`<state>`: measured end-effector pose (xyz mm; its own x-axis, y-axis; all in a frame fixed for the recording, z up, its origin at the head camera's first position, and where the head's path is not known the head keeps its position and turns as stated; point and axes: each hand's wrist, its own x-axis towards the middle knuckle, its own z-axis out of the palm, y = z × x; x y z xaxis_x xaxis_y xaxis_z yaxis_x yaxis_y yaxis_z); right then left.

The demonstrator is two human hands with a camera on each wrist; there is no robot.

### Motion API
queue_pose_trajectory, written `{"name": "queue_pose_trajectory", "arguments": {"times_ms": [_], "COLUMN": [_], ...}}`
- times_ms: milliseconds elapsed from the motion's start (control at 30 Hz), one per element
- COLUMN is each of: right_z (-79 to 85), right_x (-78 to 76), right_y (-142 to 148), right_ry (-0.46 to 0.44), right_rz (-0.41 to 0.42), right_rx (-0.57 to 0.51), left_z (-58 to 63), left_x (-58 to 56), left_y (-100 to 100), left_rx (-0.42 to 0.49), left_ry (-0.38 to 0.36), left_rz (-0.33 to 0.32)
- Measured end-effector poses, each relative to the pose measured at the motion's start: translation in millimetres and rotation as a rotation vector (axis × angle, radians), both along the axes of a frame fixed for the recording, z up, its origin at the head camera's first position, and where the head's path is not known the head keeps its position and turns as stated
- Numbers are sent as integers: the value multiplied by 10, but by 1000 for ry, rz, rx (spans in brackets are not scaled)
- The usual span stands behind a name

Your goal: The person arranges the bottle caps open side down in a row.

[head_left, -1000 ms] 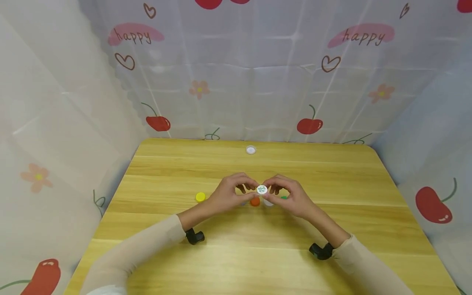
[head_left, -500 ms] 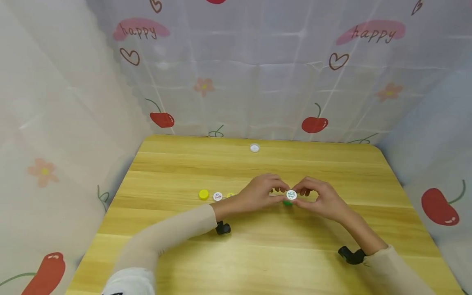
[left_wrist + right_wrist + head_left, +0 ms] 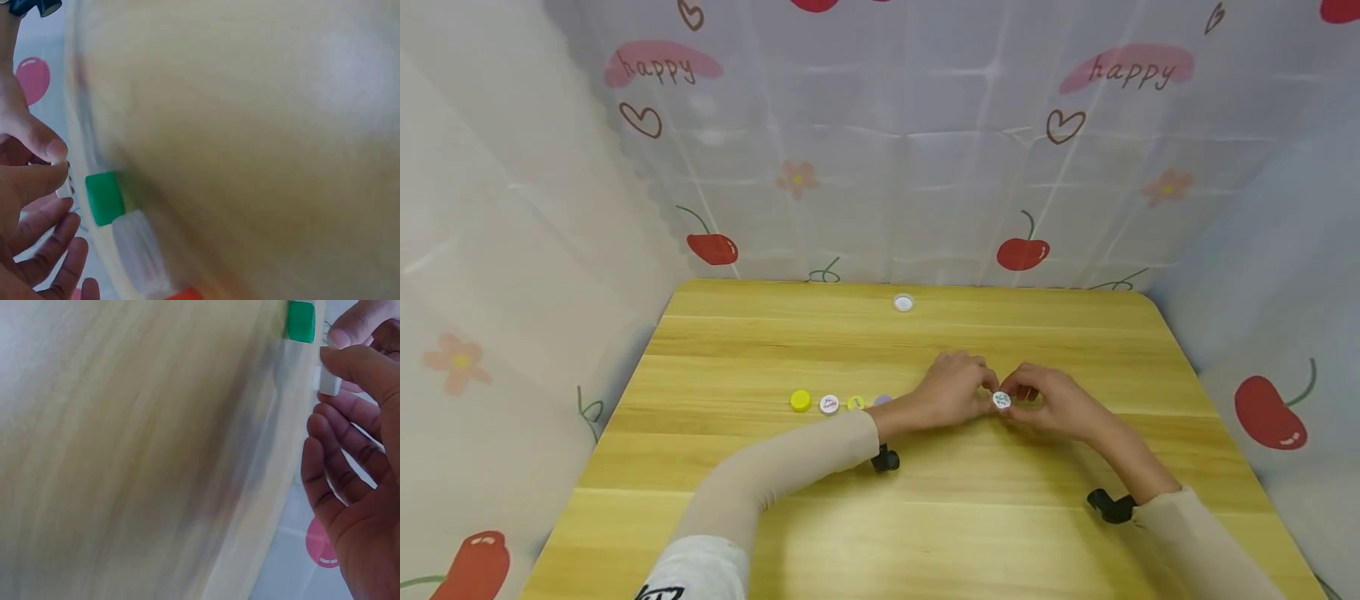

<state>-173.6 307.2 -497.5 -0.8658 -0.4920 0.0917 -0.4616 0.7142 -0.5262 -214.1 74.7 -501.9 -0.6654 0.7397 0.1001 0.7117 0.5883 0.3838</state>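
A small white bottle cap (image 3: 1002,400) with dark print on its top is held above the wooden table between both hands. My left hand (image 3: 955,392) pinches one side of it with thumb and forefinger. From the other side my right hand (image 3: 1054,406) grips it, thumb and fingertips meeting the left ones. In the right wrist view the cap's white side (image 3: 329,381) shows beneath the right thumb, and the other right fingers are loosely bent. Close by stands a green cap (image 3: 105,198), with a whitish cap (image 3: 139,250) next to it.
Left of the hands, a row on the table (image 3: 887,533) holds a yellow cap (image 3: 801,401), a white cap with pink print (image 3: 829,404), a paler yellow one (image 3: 856,403) and a purple one (image 3: 882,401), partly covered. A round clear-rimmed piece (image 3: 903,303) lies near the back edge.
Both hands have carried the white cap rightward along the row, then lowered slightly. Caps at the left of the row have come into view as the left arm moved.
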Motion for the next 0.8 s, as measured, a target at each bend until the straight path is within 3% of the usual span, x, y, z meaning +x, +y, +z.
{"name": "queue_pose_trajectory", "arguments": {"times_ms": [367,800], "right_z": [-153,-152], "right_x": [-8,-19], "right_y": [9,11], "right_ry": [-110,-113], "right_rz": [19,29], "right_rx": [5,13], "left_z": [-114,-142], "left_x": [64,57], "left_y": [80,65], "left_rx": [-101,-103], "left_ry": [-23,-30], "left_rz": [7,32]}}
